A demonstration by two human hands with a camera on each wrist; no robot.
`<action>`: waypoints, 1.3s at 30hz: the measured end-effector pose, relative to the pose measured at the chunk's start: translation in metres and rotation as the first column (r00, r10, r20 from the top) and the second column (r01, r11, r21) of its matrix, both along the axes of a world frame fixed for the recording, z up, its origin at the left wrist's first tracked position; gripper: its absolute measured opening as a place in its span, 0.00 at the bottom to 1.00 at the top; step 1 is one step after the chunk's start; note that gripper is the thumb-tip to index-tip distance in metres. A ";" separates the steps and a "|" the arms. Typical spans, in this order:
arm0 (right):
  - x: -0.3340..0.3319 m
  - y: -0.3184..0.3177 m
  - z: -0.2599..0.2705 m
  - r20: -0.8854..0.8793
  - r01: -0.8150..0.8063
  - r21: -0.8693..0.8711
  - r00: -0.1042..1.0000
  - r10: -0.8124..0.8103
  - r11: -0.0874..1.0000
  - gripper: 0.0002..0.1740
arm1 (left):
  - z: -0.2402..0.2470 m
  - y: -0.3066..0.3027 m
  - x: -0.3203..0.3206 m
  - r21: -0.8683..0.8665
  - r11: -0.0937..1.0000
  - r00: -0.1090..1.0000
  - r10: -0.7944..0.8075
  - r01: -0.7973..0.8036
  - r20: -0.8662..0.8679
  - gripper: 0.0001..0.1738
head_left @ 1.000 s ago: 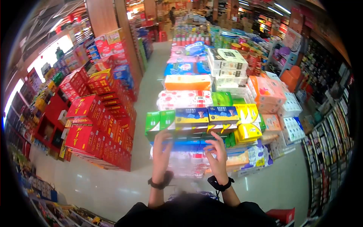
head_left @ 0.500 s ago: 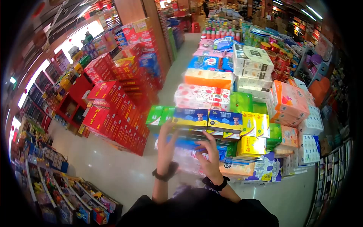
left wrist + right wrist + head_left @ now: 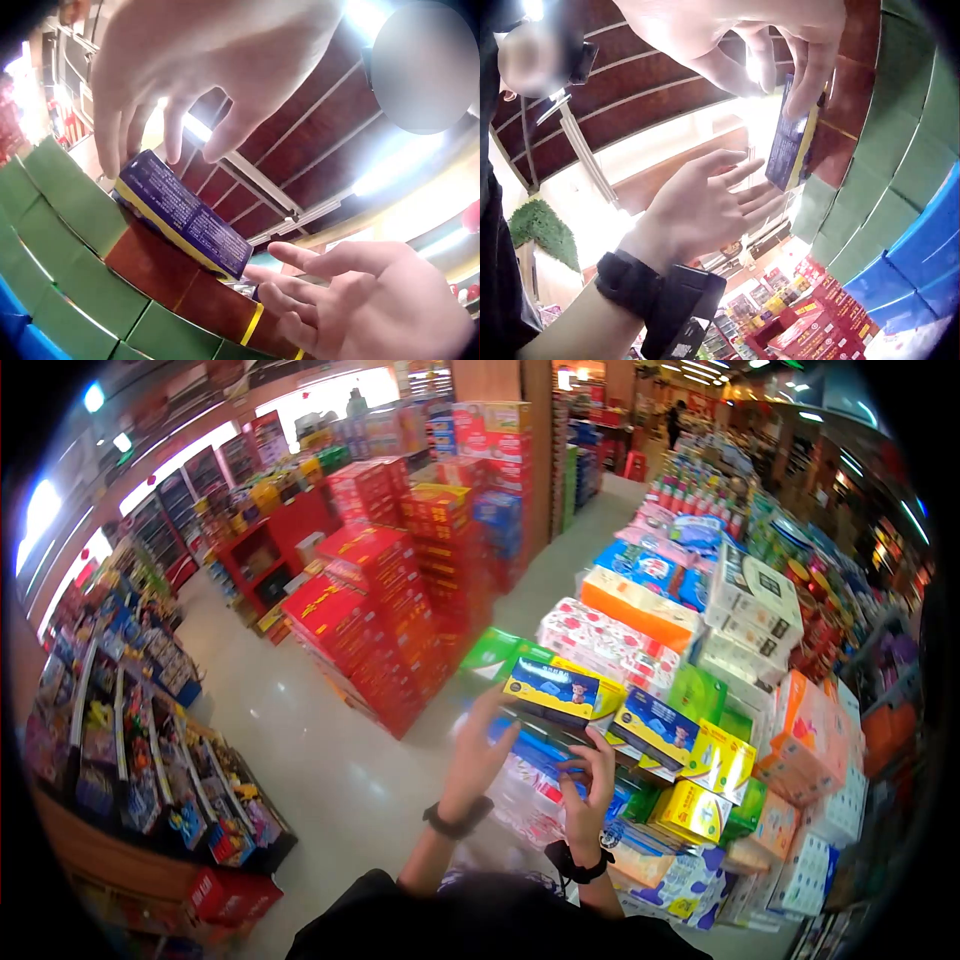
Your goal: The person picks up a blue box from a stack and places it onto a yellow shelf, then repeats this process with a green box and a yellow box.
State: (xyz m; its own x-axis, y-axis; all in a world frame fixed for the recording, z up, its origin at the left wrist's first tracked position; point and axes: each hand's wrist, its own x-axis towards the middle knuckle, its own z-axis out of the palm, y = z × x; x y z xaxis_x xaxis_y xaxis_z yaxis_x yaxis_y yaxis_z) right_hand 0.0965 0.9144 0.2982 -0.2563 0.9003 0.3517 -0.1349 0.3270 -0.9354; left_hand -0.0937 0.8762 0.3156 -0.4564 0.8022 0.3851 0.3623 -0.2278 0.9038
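The blue-and-yellow box lies at the top front corner of a tall display stack of packaged goods, tilted a little, its printed underside showing from below in the left wrist view. Whether it rests fully on the packs beneath or is partly raised cannot be told.

The left hand reaches up to the box's left end. Its fingers are nearly straight and touch that end, with the thumb held off. The right hand is at the box's front underside, fingers spread and relaxed, their tips at the near corner. The two hands are apart, one at each end, and neither is clamped round the box.

A second box of the same kind sits just beside it on the right, with green packs just behind on the left. Stacked red cartons stand well apart across the shiny floor.

In my judgement the weak point is the hold. With only fingertips on a smooth carton at a raised corner, the box could slip or tip forward and drop to the floor. A sideways push from the right hand could also shove the second box, which sits near the edge, off the stack.
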 end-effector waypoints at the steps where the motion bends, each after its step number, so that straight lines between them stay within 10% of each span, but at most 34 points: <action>1: -0.005 0.000 -0.005 -0.029 -0.034 0.037 0.999 0.035 0.999 0.29 | 0.000 -0.008 -0.003 -0.007 1.000 0.998 0.021 -0.020 0.055 0.23; 9: -0.064 -0.045 -0.023 -0.258 -0.273 -0.163 0.939 0.227 0.948 0.50 | 0.004 -0.084 -0.031 0.084 0.961 0.922 0.225 -0.263 0.314 0.22; 22: -0.210 -0.217 -0.027 -0.016 -0.603 -0.182 0.791 0.611 0.776 0.46 | -0.054 -0.336 -0.119 0.088 0.762 0.729 0.571 -0.642 0.378 0.26; 39: -0.374 -0.523 -0.094 0.147 -0.947 -0.311 -0.138 0.979 -0.087 0.42 | -0.107 -0.683 -0.118 -0.062 -0.104 -0.120 0.894 -0.993 0.431 0.23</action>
State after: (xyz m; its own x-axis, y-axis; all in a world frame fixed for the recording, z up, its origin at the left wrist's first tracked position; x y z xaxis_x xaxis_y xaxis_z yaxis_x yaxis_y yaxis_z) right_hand -0.2771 0.3911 0.2047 -0.9195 -0.3930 0.0127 -0.0180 0.0097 -0.9998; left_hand -0.2113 0.1936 0.2084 -0.7454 -0.6590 0.1000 0.1727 -0.0460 0.9839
